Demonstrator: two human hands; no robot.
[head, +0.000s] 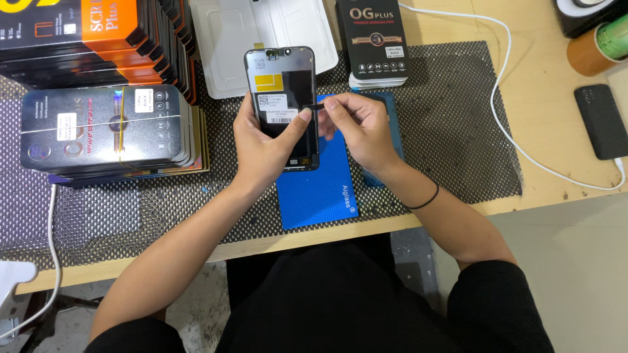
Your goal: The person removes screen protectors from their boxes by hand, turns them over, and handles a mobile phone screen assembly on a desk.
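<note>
1. The left hand has its grip closed around a black phone screen panel, held upright above the tabletop with its back side facing up; the thumb lies across the lower part of the panel
2. The back of the panel shows a yellow patch and a white label
3. The right hand pinches a small dark tab at the panel's right edge between thumb and forefinger, grip closed on it
4. Under the hands lies a blue flat pad on a dark mesh mat
5. Stacks of boxed packages stand to the left, a white tray and a black box behind the panel
6. A white cable runs to a black phone at the right
</note>
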